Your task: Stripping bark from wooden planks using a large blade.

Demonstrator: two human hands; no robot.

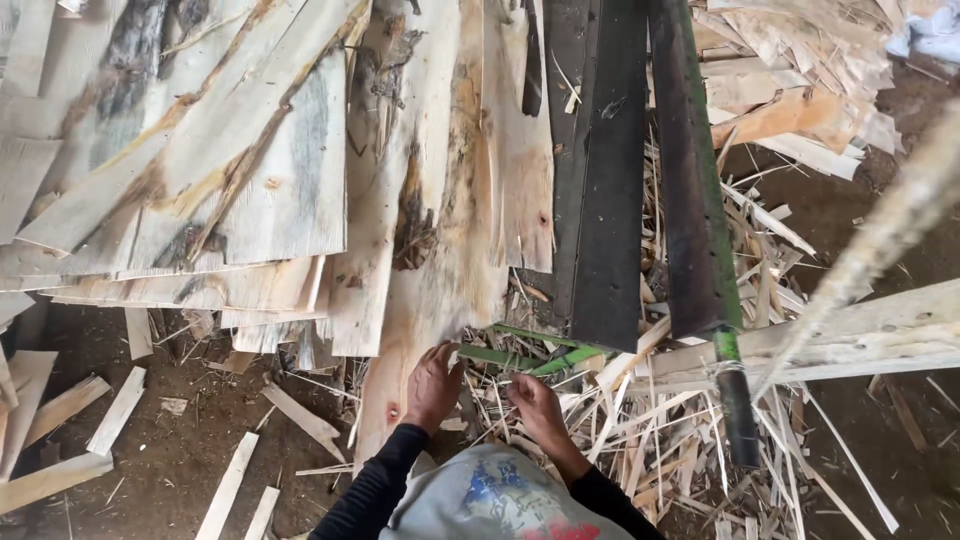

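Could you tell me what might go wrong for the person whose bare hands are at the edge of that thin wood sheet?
The left hand grips the ragged edge of a pale, thin wood veneer sheet; bare skin could catch splinters. The right hand is down among loose pale wood slivers, which might prick it. The veneer looks cracked and stained, so it may tear if pulled hard.

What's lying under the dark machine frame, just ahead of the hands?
Under the dark machine frame lies a heap of pale wood slivers and a green strip. The left hand and right hand reach at its edge. The ground beneath the heap is covered.
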